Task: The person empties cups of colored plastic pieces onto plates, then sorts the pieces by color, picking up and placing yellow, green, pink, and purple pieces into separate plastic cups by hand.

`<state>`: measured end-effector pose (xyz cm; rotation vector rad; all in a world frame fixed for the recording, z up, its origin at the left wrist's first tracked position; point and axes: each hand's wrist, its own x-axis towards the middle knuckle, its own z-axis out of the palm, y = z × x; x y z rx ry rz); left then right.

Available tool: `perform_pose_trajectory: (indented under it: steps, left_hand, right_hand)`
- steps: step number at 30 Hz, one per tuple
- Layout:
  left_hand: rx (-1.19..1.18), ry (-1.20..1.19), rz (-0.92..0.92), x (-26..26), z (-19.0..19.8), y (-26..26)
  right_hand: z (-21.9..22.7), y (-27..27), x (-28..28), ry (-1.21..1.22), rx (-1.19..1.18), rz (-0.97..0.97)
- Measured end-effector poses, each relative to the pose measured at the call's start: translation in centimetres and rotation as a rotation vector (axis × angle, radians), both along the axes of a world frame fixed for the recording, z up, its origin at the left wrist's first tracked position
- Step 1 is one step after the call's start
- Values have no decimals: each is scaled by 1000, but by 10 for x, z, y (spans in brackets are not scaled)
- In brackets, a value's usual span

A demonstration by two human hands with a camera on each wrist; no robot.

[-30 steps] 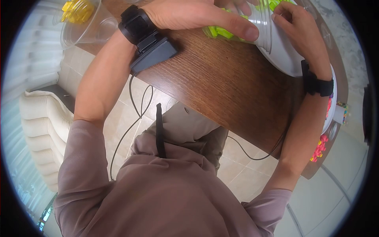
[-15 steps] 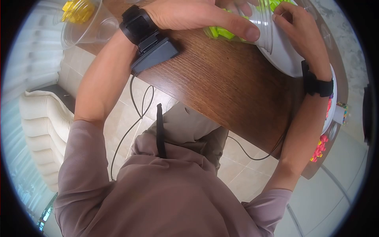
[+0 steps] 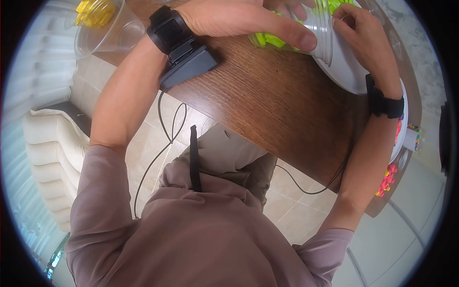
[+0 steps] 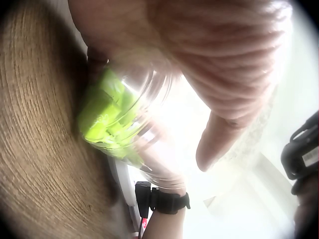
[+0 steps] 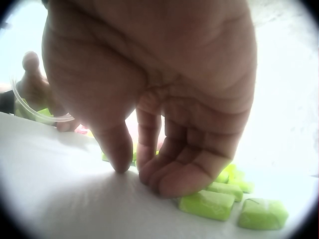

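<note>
My left hand point(image 3: 244, 21) grips a clear plastic cup point(image 3: 325, 36) that lies tipped on its side, its mouth toward my right hand. Bright green wrapped candies point(image 4: 107, 114) sit in the cup's bottom end. At the white plate point(image 3: 351, 79), my right hand point(image 3: 367, 38) reaches down with bent fingers. In the right wrist view its fingertips are right at the plate surface, beside several green candies point(image 5: 207, 205). A gap shows between thumb and fingers, with nothing seen held in it.
Another clear cup point(image 3: 112, 36) with yellow pieces point(image 3: 94, 13) stands at the table's left end. Pink candies point(image 3: 388, 179) lie near the right edge, by another white plate point(image 3: 401, 138). Cables point(image 3: 306, 192) hang by the wooden table point(image 3: 287, 110).
My left hand and the tipped cup have shifted very slightly to the right. The right hand's fingers have moved a little over the plate.
</note>
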<state>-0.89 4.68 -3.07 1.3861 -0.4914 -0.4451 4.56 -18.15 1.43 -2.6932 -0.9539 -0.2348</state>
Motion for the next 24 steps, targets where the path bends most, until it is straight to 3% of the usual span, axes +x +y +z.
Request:
perform_pose_trajectory:
  steps: [4,8,11,14,17,19,24]
  left_hand:
    - [-42,11,-9,0,-3,0]
    - [26,85,7,-8,22,0]
    - [78,76,2,-9,27,2]
    - [17,-26,7,1,-1,2]
    - [47,40,56,-11,19,-2]
    - [67,51,37,-10,26,1]
    - [31,33,55,-11,18,-2]
  right_hand:
    - [0,2,-4,-49,-11,-6]
    - [-1,-2,5,-22,-37,-7]
    - [-7,-8,22,127,6,-39]
    - [-5,-6,16,126,16,-45]
    - [-3,-2,6,-47,-10,8]
    - [-10,-12,27,80,5,17]
    - [1,-4,20,144,-40,-47]
